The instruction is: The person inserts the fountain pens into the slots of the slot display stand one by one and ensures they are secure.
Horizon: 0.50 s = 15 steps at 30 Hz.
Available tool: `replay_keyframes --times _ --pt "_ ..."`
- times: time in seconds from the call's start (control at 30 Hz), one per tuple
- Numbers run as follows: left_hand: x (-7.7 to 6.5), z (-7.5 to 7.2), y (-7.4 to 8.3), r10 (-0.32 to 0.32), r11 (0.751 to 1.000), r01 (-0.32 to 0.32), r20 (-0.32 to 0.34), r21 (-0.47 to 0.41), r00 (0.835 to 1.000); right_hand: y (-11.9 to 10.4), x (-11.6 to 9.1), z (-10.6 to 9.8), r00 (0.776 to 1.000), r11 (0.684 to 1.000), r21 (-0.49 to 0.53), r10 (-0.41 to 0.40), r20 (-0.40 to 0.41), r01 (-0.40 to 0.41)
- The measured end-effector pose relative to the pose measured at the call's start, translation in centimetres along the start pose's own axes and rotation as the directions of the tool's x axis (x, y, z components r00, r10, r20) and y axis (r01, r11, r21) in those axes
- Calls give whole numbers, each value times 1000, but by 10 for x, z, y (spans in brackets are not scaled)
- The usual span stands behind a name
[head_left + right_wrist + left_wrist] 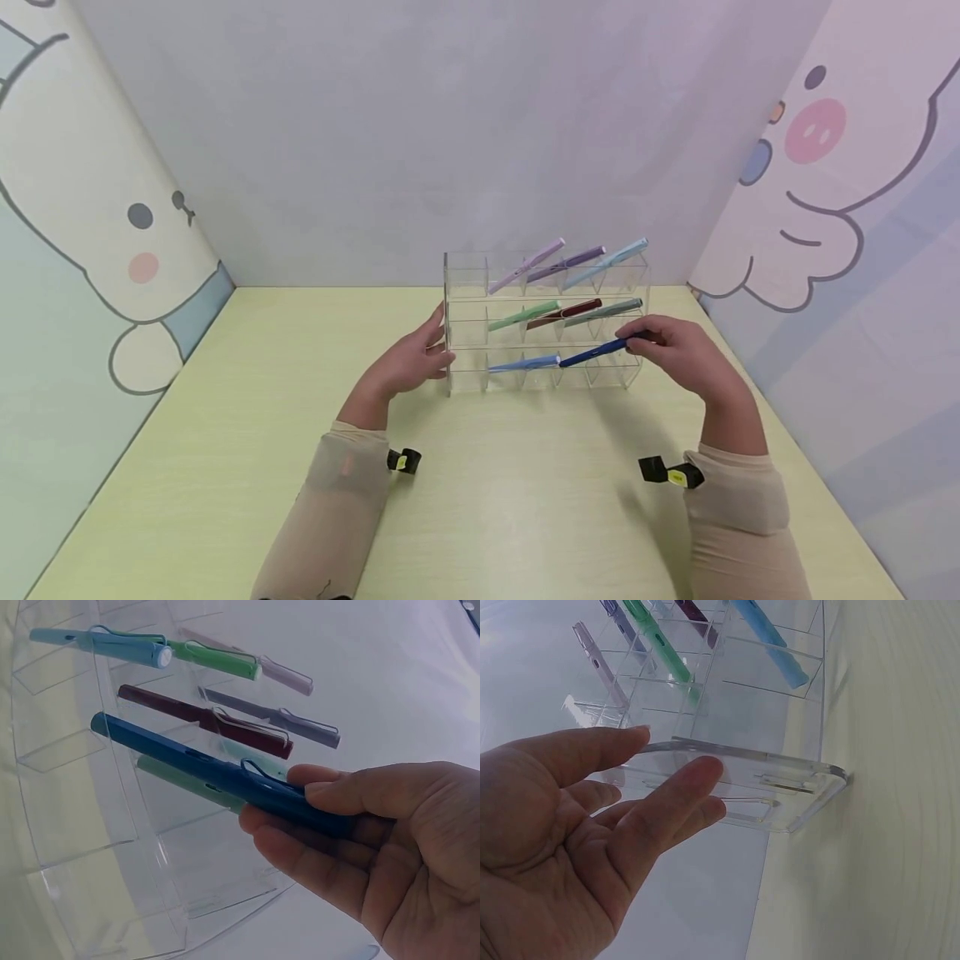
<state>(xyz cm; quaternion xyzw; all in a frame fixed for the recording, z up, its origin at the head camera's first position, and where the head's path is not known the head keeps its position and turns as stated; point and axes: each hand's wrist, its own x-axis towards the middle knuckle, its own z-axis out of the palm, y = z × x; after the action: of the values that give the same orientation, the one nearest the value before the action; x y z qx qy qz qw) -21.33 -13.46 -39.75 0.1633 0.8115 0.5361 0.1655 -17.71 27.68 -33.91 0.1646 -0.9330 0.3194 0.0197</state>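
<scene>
A clear acrylic pen rack point(447, 329) with three tiers of slots stands at the back of the table. My right hand point(678, 350) pinches a dark blue fountain pen point(596, 353) near its capped end, between thumb and fingers. The pen's other end reaches into the bottom tier, right of a light blue pen point(525, 364). In the right wrist view the pen's wire clip point(262, 771) lies close to my thumb. My left hand point(408, 364) is at the rack's left side panel point(810, 776), its fingers extended and touching the panel.
The middle tier holds a green pen point(525, 316), a dark red pen point(566, 314) and a grey-green pen point(606, 312). Up top lie a pink-lilac pen point(527, 267), a purple pen point(566, 264) and a pale blue pen point(607, 262). A grey backdrop point(337, 167) rises behind the table.
</scene>
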Motion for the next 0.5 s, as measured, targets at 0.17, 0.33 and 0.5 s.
replay_keyframes --times 0.17,0.33,0.5 --pt "0 0 0 -2 1000 2 -2 6 1000 -1 7 11 997 1000 -17 20 77 -19" --pt "-3 1 4 -13 1000 13 -5 9 1000 -4 15 26 990 999 -42 7 143 -1" --pt "-3 0 5 -12 1000 12 -4 14 1000 -7 21 38 984 998 -57 -25 177 36"
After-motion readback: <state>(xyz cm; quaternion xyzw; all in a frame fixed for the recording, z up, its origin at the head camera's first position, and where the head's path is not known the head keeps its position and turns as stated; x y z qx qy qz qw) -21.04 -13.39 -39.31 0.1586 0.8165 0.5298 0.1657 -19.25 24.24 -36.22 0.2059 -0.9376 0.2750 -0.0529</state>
